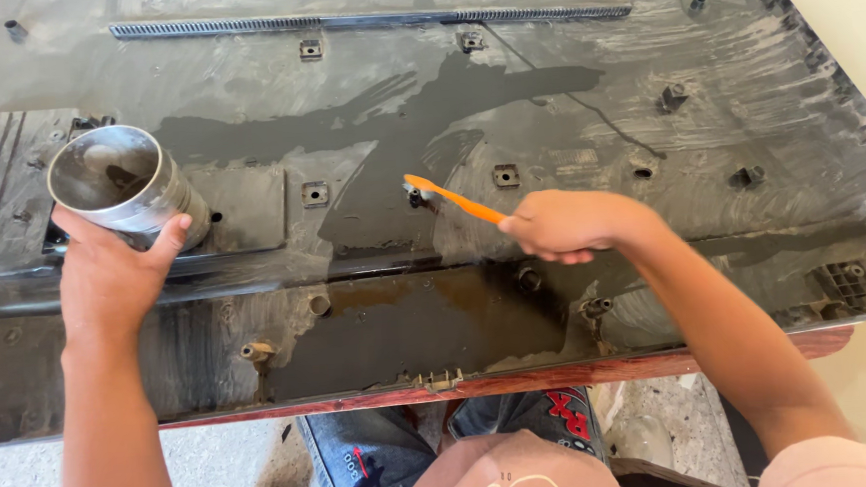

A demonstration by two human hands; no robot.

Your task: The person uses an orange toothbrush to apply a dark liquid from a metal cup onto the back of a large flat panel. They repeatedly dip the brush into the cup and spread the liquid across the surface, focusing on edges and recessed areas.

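Nearest the body, the red-brown table edge [581, 373] shows below the big black plastic panel [745, 104] lying on it. A wet brownish puddle [428, 324] sits on the panel just under and between the two hands.

The left hand [110, 278] is wrapped around a metal cup [121, 182], thumb on one side and fingers behind it, the cup tipped so its open mouth faces the camera.

The right hand [562, 226] is closed around the handle of an orange toothbrush [450, 197]. The brush points away to the left of that hand, and its head touches the panel at a small screw post [415, 196].

Beyond both hands, a long vent slot [369, 21] runs along the panel's far edge.
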